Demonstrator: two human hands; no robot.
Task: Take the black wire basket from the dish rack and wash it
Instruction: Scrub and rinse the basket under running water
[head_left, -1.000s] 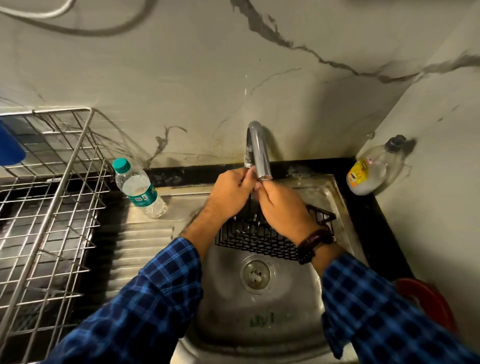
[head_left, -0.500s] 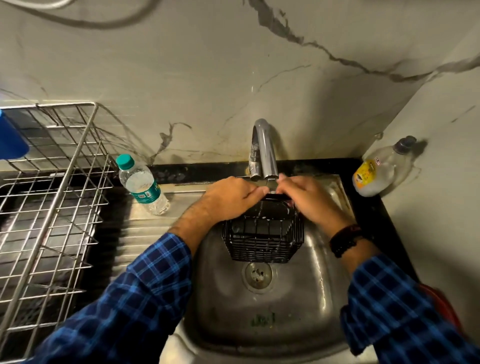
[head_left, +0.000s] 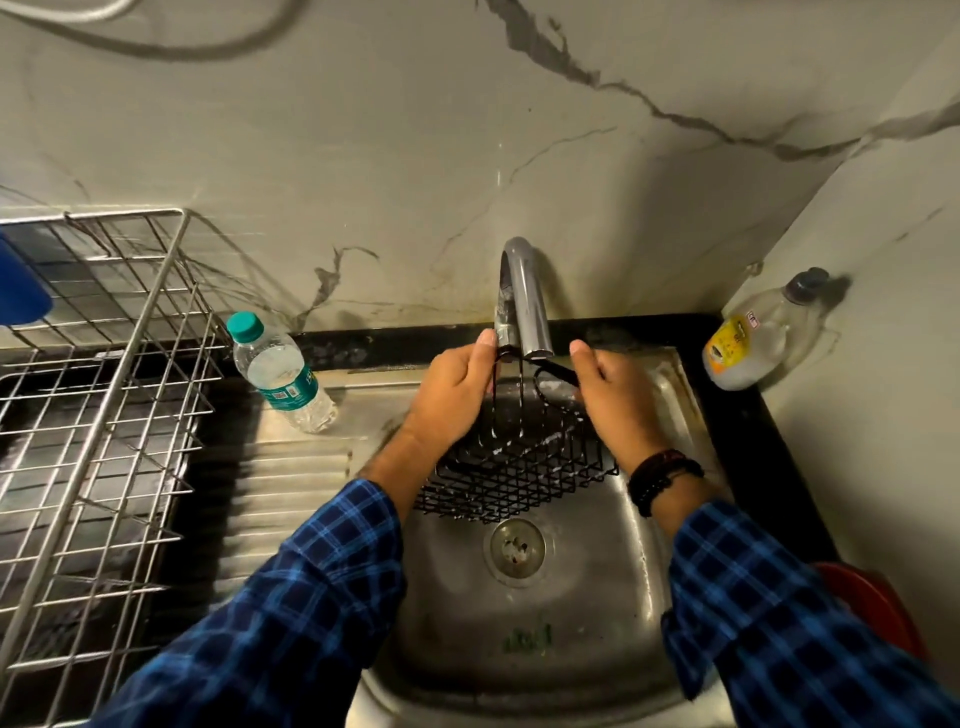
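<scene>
While the black wire basket (head_left: 519, 467) hangs tilted inside the sink (head_left: 587, 639), just under the spout of the tap (head_left: 524, 301), it is held only at its top end. The left grip (head_left: 457, 397) pinches the upper wire on its side between thumb and fingers. The right grip (head_left: 608, 400) is closed the same way round a black wire loop on the other side. The basket's lower edge points down toward the drain (head_left: 514, 548), and white specks, either drops or suds, sit on the mesh. Whether water is running from the spout I cannot tell.

The washing looks to be under way, and the risks come from that thin, wet hold. Wire this fine gives the fingers little to hold. If either pinch slips, the basket would likely swing down on the other and knock the sink wall or drop over the drain. The top wires sit very close to the spout, so a lift or a turn could catch them on it. A hard stream on open mesh would likely scatter spray onto the blue checked sleeves (head_left: 322, 597), which lie low over the sink, and onto the bench (head_left: 769, 441). The water bottle (head_left: 283, 374) beside the sink and the soap bottle (head_left: 748, 348) in the corner stand well apart from the hands, and the dish rack (head_left: 104, 415) is off to the left.
</scene>
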